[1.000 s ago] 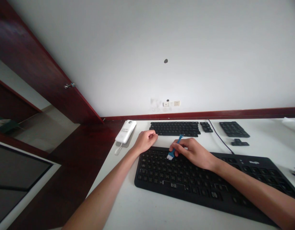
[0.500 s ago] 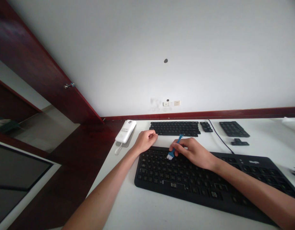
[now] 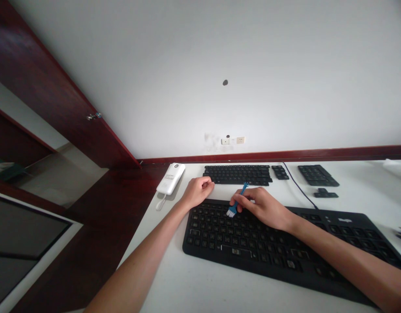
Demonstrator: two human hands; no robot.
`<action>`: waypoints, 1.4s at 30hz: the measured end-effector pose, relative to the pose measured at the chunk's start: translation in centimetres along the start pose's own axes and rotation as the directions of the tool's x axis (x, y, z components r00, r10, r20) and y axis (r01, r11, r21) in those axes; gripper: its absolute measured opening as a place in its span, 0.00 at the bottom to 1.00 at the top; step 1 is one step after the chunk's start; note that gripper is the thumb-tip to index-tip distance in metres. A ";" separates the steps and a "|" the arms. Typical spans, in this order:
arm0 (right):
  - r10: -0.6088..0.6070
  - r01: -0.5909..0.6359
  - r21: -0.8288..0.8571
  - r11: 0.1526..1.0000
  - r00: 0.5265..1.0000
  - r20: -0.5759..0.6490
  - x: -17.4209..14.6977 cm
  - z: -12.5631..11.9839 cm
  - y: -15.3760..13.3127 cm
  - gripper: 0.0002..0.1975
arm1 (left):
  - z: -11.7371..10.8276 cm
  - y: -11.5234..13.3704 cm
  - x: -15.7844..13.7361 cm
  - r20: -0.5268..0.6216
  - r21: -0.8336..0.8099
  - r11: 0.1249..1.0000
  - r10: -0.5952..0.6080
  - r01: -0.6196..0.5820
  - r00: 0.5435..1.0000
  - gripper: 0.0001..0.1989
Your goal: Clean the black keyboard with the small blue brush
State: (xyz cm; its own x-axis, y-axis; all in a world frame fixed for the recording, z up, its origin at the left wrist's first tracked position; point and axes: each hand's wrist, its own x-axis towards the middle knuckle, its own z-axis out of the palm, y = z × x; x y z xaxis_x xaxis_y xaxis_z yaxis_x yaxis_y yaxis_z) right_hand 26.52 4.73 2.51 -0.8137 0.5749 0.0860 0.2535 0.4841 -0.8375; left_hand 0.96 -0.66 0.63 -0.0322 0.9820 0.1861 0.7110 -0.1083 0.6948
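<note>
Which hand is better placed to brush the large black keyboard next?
Likely the right hand: it holds the small blue, white-bristled brush over the keyboard. The left hand is curled by the keyboard's far left corner, no tool visible.

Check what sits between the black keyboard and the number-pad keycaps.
In the head view, the arrow-key keycaps lie on the white desktop between the black keyboard and the number-pad keycaps; the dark cable runs to their left.
</note>
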 end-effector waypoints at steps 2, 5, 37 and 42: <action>0.001 -0.001 -0.001 1.000 1.000 0.002 0.0 0.0 0.0 0.25 | 0.0 0.0 0.0 0.000 0.000 1.000 0.004 -0.004 1.000 0.18; -0.011 0.011 0.001 1.000 1.000 0.003 0.0 0.0 0.1 0.25 | 0.0 -0.1 0.0 -0.001 0.005 1.000 0.011 -0.011 1.000 0.18; -0.020 0.035 0.071 0.997 0.977 -0.211 -0.2 0.2 0.7 0.29 | 0.1 -0.4 0.1 0.001 0.017 1.000 -0.010 0.010 1.000 0.17; -0.069 0.070 -0.001 0.998 0.979 -0.191 -0.2 0.3 0.6 0.28 | 0.1 -0.3 0.1 0.003 0.010 1.000 -0.008 0.008 1.000 0.18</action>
State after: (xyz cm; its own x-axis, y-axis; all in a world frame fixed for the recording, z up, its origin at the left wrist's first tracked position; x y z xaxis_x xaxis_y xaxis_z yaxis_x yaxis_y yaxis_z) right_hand 26.74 4.73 1.81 -0.7143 0.6557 0.2447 0.1970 0.5239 -0.8287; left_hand 0.82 -0.52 0.33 -0.0363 0.9833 0.1785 0.7179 -0.0986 0.6892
